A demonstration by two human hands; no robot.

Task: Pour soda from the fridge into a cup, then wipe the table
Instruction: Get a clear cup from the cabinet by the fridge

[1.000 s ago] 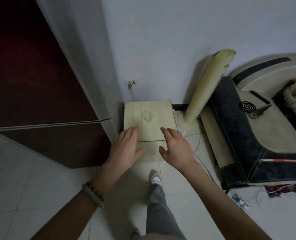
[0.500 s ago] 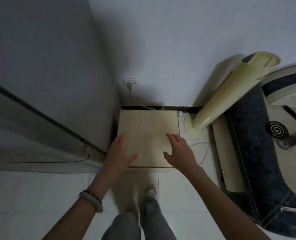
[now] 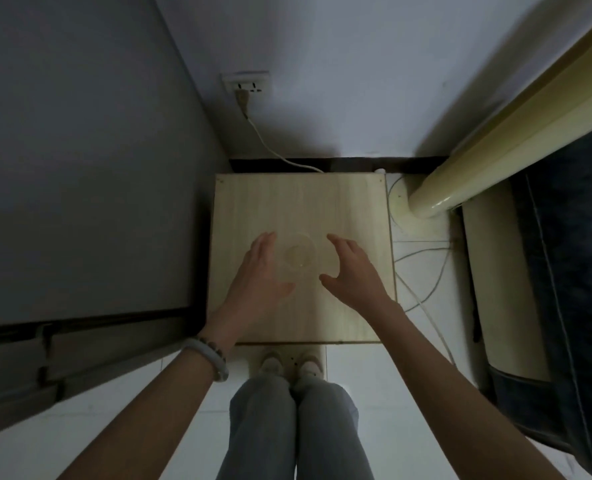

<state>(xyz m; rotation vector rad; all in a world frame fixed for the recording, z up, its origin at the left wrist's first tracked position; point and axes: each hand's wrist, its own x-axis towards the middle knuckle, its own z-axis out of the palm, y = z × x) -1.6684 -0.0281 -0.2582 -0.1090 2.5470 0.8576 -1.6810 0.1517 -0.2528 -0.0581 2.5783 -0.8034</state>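
- The fridge fills the left of the frame, its grey side facing the view, with the door seam running along the lower left.
- A white wall takes the upper centre, and white floor tiles the bottom.
- A pale yellow rolled sheet slants from the upper right corner down to the floor, just right of the table's far corner.
- Dark blue upholstered furniture runs down the right edge (its exact kind cannot be told).
- A small light wooden table stands at centre, between the fridge and the roll, its far edge near the wall.
- The person's legs in grey jeans rise from bottom centre, with pale shoes just under the table's near edge.
- The left hand is over the table, just left of the cup, fingers straight and together, grasping nothing.
- The right hand is just right of the cup, fingers loosely curved, thumb spread, grasping nothing.
- The clear cup stands upright on the middle of the table between the hands; whether either hand touches it cannot be told.
- A wall socket sits at upper centre with a plugged white cable dropping behind the table.
- A beaded bracelet circles the left wrist.
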